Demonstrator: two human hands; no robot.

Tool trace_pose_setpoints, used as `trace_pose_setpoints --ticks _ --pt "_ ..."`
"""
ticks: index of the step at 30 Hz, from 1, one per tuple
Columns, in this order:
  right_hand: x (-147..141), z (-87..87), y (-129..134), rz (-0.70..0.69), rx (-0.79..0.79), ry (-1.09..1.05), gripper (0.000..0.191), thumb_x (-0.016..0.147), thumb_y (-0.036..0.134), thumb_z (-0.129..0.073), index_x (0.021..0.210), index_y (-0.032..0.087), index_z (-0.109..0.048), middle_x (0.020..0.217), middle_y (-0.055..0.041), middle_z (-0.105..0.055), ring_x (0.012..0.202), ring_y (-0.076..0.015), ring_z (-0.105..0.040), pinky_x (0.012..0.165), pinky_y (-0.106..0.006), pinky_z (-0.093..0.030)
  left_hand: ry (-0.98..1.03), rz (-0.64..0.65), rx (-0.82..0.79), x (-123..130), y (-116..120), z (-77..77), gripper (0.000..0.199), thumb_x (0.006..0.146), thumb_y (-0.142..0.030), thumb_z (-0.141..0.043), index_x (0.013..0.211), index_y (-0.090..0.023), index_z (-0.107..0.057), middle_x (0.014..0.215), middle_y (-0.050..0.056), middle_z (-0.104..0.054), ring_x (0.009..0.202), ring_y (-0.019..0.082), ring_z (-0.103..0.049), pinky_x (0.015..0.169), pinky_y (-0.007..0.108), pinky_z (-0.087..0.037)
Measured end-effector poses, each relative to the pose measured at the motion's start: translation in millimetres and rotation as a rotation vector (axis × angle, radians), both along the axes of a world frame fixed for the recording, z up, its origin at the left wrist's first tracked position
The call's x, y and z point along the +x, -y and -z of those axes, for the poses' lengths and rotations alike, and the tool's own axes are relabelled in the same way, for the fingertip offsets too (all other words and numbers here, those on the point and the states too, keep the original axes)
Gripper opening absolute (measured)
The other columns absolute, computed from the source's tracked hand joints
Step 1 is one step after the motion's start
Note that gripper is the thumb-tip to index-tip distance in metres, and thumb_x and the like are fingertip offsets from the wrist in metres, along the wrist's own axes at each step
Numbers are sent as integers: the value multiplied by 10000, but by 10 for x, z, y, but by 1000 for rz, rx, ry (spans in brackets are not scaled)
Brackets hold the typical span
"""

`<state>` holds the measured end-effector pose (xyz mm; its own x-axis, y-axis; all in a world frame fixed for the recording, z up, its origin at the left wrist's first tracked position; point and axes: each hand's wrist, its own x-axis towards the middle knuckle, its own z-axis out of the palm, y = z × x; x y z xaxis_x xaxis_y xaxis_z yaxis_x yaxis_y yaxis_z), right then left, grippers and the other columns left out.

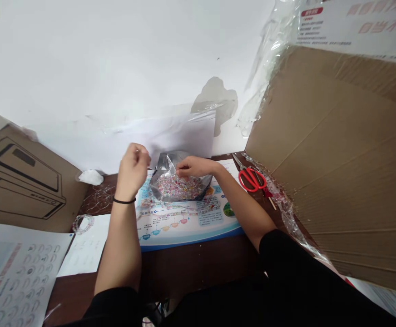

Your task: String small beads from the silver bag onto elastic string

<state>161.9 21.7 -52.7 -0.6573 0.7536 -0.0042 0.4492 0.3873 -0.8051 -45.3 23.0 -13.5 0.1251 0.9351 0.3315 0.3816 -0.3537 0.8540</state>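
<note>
Centrally, a silver foil pouch (162,175) of multicoloured beads (179,188) sits on a printed poster (187,222) on the wooden surface (198,259). The right hand (193,167) curls over the pouch's open mouth, touching it, though whether it grips cannot be told. The left hand (132,170) hangs just beside, fingers curled, its hold unclear. Off to the side lie red scissors (251,179).

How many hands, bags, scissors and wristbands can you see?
Hands: 2 (left hand, right hand)
Foil bag of beads: 1
Red-handled scissors: 1
Black wristband: 1
Total: 5
</note>
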Motion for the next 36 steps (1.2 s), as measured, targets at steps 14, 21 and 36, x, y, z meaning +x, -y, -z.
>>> trace_pose_setpoints --ticks 14,21,36 --pt "49 14 -29 8 -5 -173 327 939 437 -436 842 160 -583 616 28 -517 591 -85 -505 605 -224 -394 251 177 9 60 80 -42 183 818 -343 -606 740 -189 -669 549 -10 -426 480 92 -341 445 224 -235" --pt "114 73 -56 -4 -82 195 207 893 266 -491 729 170 -573 628 -12 -621 585 -113 -537 593 -250 -388 663 -100 184 50 118 -211 152 871 -171 -546 818 -127 -681 510 -27 -388 454 67 -296 409 209 -178" --pt "-112 138 38 281 43 635 128 739 147 -668 861 125 -702 898 -159 -678 857 -275 -627 690 -360 -479 613 -66 337 77 210 -234 206 885 -345 -602 887 -145 -650 580 -13 -542 414 47 -296 405 229 -183"
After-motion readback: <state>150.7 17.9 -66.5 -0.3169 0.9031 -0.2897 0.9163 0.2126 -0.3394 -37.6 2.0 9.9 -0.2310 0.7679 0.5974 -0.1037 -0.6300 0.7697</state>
